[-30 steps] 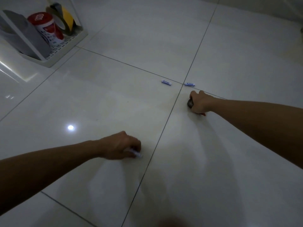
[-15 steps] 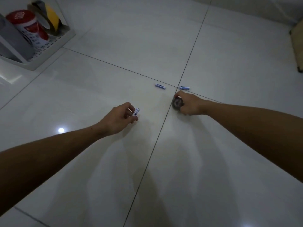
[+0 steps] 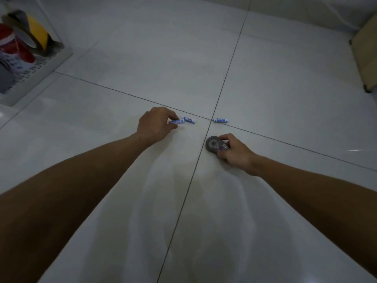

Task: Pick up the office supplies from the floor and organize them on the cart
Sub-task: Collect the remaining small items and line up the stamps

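Blue-white batteries [image 3: 188, 120]; greyish tape dispenser [image 3: 214, 144].

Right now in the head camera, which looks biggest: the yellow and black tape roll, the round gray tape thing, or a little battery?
1. yellow and black tape roll
2. round gray tape dispenser, in the right hand
3. battery on the floor

The roll sits farther away, so it is probably truly biggest.

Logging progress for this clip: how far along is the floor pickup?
Done: striped tape roll and red-lidded canister sit on the cart shelf. In hand: the left hand pinches one battery; the right hand grips a correction tape dispenser. Left: two batteries on the floor.
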A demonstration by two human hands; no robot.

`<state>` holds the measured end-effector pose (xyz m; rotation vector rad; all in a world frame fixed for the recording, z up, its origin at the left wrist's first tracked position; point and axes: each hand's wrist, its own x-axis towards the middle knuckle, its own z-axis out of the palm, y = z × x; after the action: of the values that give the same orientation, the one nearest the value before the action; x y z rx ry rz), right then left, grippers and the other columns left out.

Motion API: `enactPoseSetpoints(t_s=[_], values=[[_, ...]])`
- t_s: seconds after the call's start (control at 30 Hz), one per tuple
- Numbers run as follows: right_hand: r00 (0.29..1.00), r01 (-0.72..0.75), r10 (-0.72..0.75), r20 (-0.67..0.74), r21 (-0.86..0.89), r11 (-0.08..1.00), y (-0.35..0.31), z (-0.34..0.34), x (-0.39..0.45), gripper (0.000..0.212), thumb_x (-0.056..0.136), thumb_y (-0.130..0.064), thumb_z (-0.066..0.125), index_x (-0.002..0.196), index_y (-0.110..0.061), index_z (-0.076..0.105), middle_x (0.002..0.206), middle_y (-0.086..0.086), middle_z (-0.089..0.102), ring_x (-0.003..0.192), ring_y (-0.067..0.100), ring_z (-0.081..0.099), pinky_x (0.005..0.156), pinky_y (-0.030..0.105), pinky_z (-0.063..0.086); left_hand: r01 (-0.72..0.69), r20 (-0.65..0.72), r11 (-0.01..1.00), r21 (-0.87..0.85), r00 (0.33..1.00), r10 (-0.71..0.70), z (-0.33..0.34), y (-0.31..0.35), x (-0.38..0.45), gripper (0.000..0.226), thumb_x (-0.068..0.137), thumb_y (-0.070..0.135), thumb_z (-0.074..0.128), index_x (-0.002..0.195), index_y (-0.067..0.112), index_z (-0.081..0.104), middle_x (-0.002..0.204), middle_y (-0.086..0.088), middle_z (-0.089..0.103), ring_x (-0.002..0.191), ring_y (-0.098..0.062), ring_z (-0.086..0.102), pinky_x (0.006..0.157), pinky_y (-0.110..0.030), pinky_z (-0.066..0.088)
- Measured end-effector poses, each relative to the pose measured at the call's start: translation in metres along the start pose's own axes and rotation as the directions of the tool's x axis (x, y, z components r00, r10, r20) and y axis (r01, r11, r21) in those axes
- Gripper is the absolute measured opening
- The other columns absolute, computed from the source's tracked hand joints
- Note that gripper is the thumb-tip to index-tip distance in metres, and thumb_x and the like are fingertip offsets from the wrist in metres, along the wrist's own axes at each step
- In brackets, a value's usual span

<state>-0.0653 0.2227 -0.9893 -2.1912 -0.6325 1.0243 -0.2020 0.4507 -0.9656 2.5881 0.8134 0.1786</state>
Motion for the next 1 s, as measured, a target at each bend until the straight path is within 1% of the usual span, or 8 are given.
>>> enactPoseSetpoints(t_s=[0.07, 0.2, 0.33, 0.43, 0.63, 0.73, 0.87, 1.0], values=[[1.0, 0.007, -0.008, 0.016, 0.022, 1.0, 0.0, 0.0, 0.006, 0.045, 0.092, -0.012, 0.059, 0.133, -0.023, 0.044, 0.122, 0.007, 0.056, 0.097, 0.021, 0.055, 0.072, 0.028, 0.044, 0.015, -0.005, 1.0, -0.018, 1.0, -0.016, 0.01, 0.001, 0.016, 0.021, 0.089, 0.031, 0.07, 0.109, 0.026, 0.074, 0.11, -0.002, 0.07, 0.103, -0.024, 0.063, 0.08, -0.033, 0.05], [0.999, 0.029, -0.028, 0.035, -0.008, 1.0, 0.0, 0.002, 0.012, 0.046, 0.093, -0.012, 0.058, 0.134, -0.023, 0.041, 0.122, 0.008, 0.056, 0.1, 0.024, 0.057, 0.073, 0.029, 0.049, -0.099, 0.002, 0.995, -0.004, 0.995, 0.099, 0.018, 0.008, 0.041, 0.022, 0.089, 0.025, 0.07, 0.11, 0.02, 0.076, 0.111, -0.007, 0.073, 0.105, -0.028, 0.064, 0.087, -0.042, 0.053], [0.999, 0.04, -0.04, 0.023, 0.006, 0.999, 0.004, 0.001, 0.012, 0.046, 0.092, -0.014, 0.06, 0.134, -0.025, 0.042, 0.123, 0.007, 0.056, 0.1, 0.023, 0.058, 0.078, 0.031, 0.049, -0.208, 0.125, 0.976, 0.058, 0.972, 0.2, 0.028, 0.013, 0.055, 0.025, 0.087, 0.037, 0.071, 0.103, 0.019, 0.078, 0.098, -0.01, 0.074, 0.093, -0.031, 0.067, 0.078, -0.041, 0.054], [0.999, 0.05, -0.05, 0.018, 0.026, 0.998, 0.004, 0.002, 0.011, 0.046, 0.091, -0.013, 0.06, 0.133, -0.024, 0.044, 0.123, 0.007, 0.058, 0.097, 0.021, 0.058, 0.074, 0.028, 0.048, -0.249, 0.185, 0.963, 0.106, 0.956, 0.226, 0.041, 0.018, 0.06, 0.022, 0.089, 0.028, 0.068, 0.096, 0.008, 0.076, 0.09, -0.016, 0.068, 0.086, -0.036, 0.064, 0.07, -0.038, 0.05], [0.998, 0.063, -0.063, 0.02, 0.003, 0.998, 0.003, 0.003, 0.009, 0.046, 0.093, -0.012, 0.059, 0.134, -0.026, 0.04, 0.122, 0.009, 0.057, 0.1, 0.023, 0.057, 0.077, 0.03, 0.048, -0.137, -0.03, 0.967, -0.215, 0.991, 0.133, 0.059, 0.052, 0.063, 0.027, 0.089, 0.032, 0.071, 0.11, 0.017, 0.076, 0.092, -0.004, 0.072, 0.077, -0.012, 0.057, 0.068, -0.023, 0.038], [0.997, 0.073, -0.072, 0.034, -0.029, 0.997, 0.002, 0.003, 0.011, 0.048, 0.094, -0.012, 0.057, 0.136, -0.025, 0.039, 0.123, 0.01, 0.057, 0.101, 0.024, 0.057, 0.079, 0.031, 0.046, -0.207, 0.0, 0.939, -0.276, 0.977, 0.215, 0.065, 0.085, 0.07, 0.025, 0.086, 0.034, 0.073, 0.105, 0.018, 0.078, 0.085, 0.0, 0.068, 0.076, -0.012, 0.059, 0.065, -0.022, 0.041], [0.996, 0.084, -0.082, 0.042, -0.05, 0.995, 0.002, 0.002, 0.01, 0.049, 0.094, -0.013, 0.056, 0.138, -0.022, 0.037, 0.125, 0.012, 0.057, 0.104, 0.026, 0.057, 0.082, 0.032, 0.048, -0.324, 0.13, 0.939, -0.116, 0.932, 0.338, 0.077, 0.108, 0.084, 0.022, 0.084, 0.033, 0.076, 0.089, 0.012, 0.079, 0.074, -0.01, 0.07, 0.068, -0.022, 0.064, 0.058, -0.027, 0.042], [0.995, 0.092, -0.09, 0.05, -0.032, 0.995, 0.002, 0.002, 0.01, 0.05, 0.094, -0.015, 0.057, 0.14, -0.022, 0.037, 0.126, 0.012, 0.058, 0.101, 0.025, 0.057, 0.079, 0.031, 0.044, -0.361, 0.174, 0.931, 0.051, 0.921, 0.348, 0.087, 0.106, 0.088, 0.021, 0.087, 0.031, 0.071, 0.101, 0.017, 0.078, 0.09, -0.014, 0.072, 0.083, -0.031, 0.067, 0.068, -0.032, 0.051]])
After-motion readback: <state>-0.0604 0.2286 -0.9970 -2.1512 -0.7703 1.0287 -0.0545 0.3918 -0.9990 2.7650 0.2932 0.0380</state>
